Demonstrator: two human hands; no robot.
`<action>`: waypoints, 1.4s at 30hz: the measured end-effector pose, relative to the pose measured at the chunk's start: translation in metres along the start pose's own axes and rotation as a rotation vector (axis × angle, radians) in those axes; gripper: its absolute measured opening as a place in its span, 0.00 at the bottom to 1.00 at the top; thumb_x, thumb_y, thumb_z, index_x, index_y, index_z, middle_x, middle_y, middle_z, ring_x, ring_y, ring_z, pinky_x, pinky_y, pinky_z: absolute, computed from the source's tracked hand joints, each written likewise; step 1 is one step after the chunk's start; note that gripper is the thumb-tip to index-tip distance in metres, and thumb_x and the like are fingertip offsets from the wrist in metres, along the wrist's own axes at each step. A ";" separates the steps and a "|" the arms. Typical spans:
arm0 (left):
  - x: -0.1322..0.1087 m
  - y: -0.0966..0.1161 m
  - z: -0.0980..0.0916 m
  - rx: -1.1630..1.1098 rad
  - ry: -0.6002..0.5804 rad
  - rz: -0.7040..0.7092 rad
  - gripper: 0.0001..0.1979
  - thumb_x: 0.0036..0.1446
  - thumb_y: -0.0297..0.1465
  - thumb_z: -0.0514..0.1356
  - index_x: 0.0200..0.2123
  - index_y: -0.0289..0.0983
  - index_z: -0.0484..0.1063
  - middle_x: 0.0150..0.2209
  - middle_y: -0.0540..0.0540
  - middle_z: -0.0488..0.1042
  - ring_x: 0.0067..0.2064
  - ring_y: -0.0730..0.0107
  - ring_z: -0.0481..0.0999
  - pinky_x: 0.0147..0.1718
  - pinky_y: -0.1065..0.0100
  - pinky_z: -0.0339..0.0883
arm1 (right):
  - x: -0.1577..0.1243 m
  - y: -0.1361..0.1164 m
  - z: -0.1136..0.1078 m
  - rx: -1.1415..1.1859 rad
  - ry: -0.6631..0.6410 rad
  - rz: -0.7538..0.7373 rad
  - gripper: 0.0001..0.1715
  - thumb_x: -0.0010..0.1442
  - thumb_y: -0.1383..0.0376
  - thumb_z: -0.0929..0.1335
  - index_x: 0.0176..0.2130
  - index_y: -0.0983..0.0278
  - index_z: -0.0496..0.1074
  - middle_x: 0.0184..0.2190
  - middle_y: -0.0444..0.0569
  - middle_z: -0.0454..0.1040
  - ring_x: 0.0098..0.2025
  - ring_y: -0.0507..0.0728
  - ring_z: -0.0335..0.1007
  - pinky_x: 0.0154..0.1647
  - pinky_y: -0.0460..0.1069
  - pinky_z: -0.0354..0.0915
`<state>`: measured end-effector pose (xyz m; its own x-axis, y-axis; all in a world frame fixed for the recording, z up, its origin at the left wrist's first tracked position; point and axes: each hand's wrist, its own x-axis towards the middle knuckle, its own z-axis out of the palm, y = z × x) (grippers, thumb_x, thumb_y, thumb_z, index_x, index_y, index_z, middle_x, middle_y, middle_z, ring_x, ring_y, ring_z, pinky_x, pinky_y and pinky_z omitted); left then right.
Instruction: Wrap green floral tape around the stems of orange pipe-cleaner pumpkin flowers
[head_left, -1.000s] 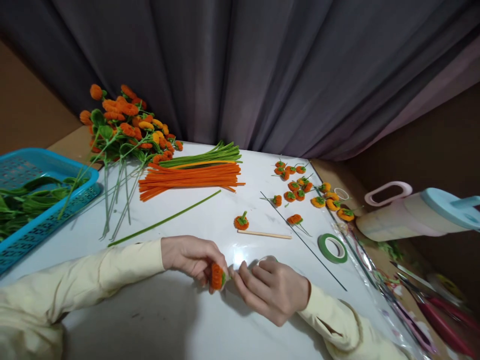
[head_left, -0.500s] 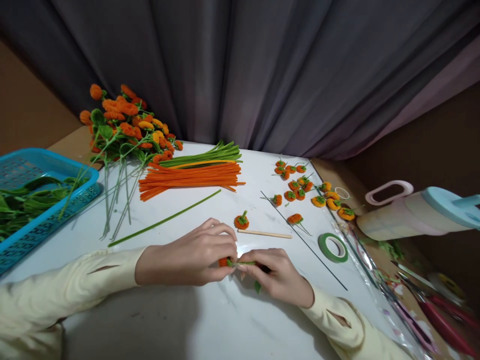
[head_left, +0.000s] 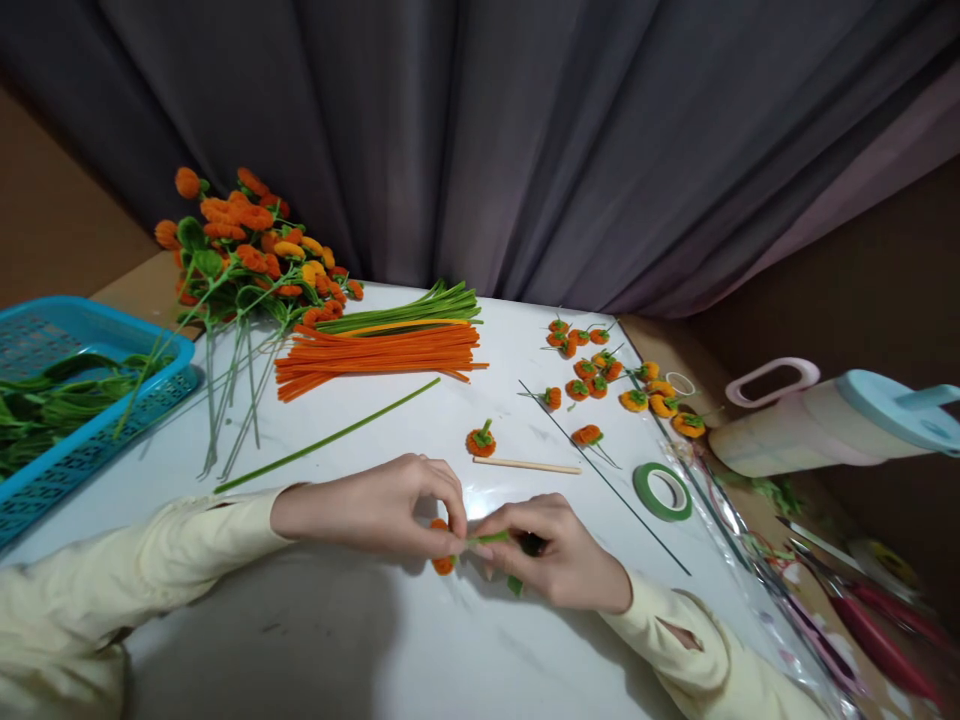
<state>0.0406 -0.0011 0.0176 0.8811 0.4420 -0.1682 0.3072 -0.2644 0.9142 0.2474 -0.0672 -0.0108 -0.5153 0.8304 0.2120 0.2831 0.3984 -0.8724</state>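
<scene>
Near the front middle of the table, my left hand (head_left: 409,505) pinches the base of an orange pipe-cleaner flower (head_left: 443,565), whose head shows below and behind the fingertips. Closed beside it, my right hand (head_left: 566,555) grips a short green pipe cleaner (head_left: 491,538) that runs to the flower's base. The fingertips of both hands almost meet there, and the exact join is hidden. A bit of green (head_left: 514,585) pokes out under my right hand. Just beyond the hands lie an orange flower head (head_left: 481,440) with a green stub and a thin wooden stick (head_left: 526,466).
Orange pipe cleaners (head_left: 379,358) and green ones (head_left: 420,306) lie in bundles, with finished flowers (head_left: 247,230) behind left. A blue basket (head_left: 161,385) holds leaves. On the right are green tape (head_left: 646,492), small flower heads (head_left: 596,370), a tumbler (head_left: 795,425) and red-handled pliers (head_left: 877,640).
My left fingers have shifted from covering the flower to a pinch at its base, so more of the orange head shows. The right hand has barely moved.
</scene>
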 end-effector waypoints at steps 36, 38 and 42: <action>0.002 -0.007 -0.003 -0.340 -0.073 -0.266 0.09 0.52 0.34 0.61 0.30 0.35 0.77 0.29 0.48 0.77 0.32 0.69 0.73 0.35 0.69 0.65 | 0.003 -0.004 -0.009 -0.167 -0.066 -0.064 0.13 0.67 0.65 0.61 0.39 0.66 0.73 0.26 0.48 0.77 0.24 0.49 0.70 0.25 0.42 0.63; 0.006 -0.013 -0.002 -0.567 -0.139 -0.345 0.09 0.49 0.35 0.63 0.26 0.35 0.76 0.25 0.48 0.76 0.30 0.68 0.74 0.34 0.69 0.66 | 0.001 -0.004 -0.011 -0.365 -0.063 -0.263 0.14 0.67 0.70 0.58 0.42 0.67 0.71 0.27 0.49 0.77 0.24 0.50 0.71 0.23 0.44 0.61; 0.012 -0.019 0.001 -0.718 -0.204 -0.387 0.12 0.49 0.38 0.63 0.22 0.35 0.73 0.23 0.47 0.75 0.31 0.65 0.75 0.33 0.68 0.67 | -0.003 -0.004 -0.012 -0.554 -0.060 -0.429 0.16 0.66 0.74 0.55 0.45 0.71 0.68 0.25 0.50 0.75 0.21 0.51 0.68 0.18 0.46 0.56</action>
<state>0.0461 0.0086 -0.0018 0.8296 0.2075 -0.5184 0.3583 0.5143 0.7792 0.2570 -0.0665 -0.0024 -0.7133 0.5385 0.4485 0.4067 0.8393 -0.3609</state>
